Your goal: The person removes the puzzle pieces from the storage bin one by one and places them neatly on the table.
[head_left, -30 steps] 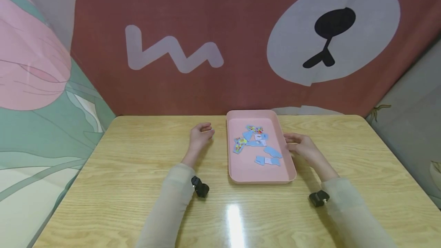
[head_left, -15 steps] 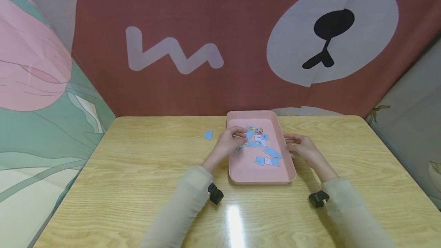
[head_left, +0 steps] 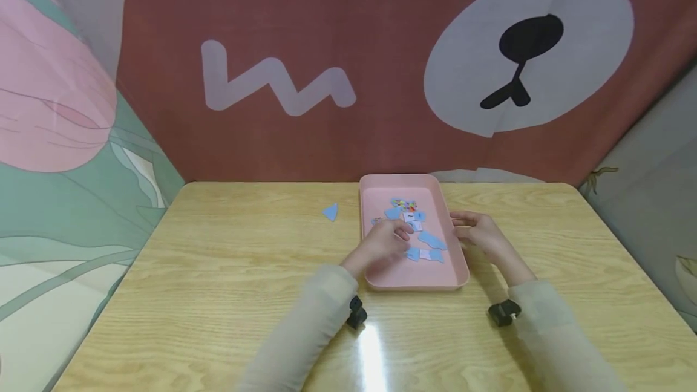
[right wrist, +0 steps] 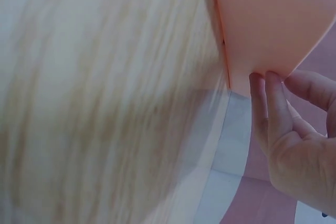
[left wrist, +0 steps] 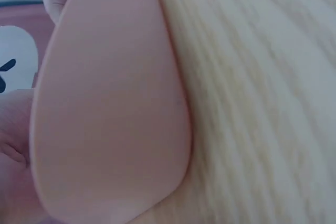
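A shallow pink tray (head_left: pixel 416 277) holds several flat blue puzzle pieces (head_left: pixel 432 241), some with white or multicoloured print. My left hand (head_left: pixel 388 239) is over the tray's left half with its fingers loosely bent, covering some of the pieces. In the left wrist view the tray's outer wall (left wrist: pixel 110 93) hides most of this hand, and nothing shows in its grasp. My right hand (head_left: pixel 476 231) is at the tray's right side; the right wrist view has its extended fingers (right wrist: pixel 278 108) touching the outer wall. A triangular blue piece (head_left: pixel 330 212) lies on the table left of the tray.
The wooden table (head_left: pixel 218 271) extends around the tray. Behind its far edge hangs a reddish-brown cloth (head_left: pixel 305 144) with a cartoon face. A black wrist camera (head_left: pixel 356 313) sits at my left sleeve, another wrist camera (head_left: pixel 503 313) at my right.
The triangular piece has come out from under my left hand, left behind on the table. That hand has moved right into the tray, then toward its middle. My right hand stays put.
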The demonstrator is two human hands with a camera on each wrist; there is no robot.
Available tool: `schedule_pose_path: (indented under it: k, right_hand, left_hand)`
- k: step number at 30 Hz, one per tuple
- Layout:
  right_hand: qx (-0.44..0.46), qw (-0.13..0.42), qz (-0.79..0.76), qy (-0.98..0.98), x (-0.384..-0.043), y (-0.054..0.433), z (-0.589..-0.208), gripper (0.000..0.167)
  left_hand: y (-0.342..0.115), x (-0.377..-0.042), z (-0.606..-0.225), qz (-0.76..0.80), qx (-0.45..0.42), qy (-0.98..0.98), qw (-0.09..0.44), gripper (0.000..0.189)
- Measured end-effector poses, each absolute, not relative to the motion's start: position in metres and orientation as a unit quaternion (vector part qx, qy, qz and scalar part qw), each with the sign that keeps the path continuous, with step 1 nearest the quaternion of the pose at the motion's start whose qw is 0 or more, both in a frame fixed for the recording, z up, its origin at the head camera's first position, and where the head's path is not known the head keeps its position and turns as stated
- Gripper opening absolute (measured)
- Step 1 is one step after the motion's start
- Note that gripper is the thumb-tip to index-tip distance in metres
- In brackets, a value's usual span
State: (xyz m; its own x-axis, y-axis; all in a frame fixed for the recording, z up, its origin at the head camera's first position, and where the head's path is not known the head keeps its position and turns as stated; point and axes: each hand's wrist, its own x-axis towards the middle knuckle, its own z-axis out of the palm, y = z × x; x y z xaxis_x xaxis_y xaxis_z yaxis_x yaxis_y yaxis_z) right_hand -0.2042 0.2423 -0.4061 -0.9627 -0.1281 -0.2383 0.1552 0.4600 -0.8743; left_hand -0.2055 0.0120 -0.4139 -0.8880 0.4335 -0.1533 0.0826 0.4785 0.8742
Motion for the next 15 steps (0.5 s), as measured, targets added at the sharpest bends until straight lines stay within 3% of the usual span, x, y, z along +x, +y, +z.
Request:
schedule_pose_path:
  k: [15]
  right_hand:
    - [0.013,0.14,-0.539,0.83,-0.206,0.244,-0.41,0.054]
  left_hand:
    - [0.023,-0.205,-0.425,0.416,0.146,0.878,0.184,0.03]
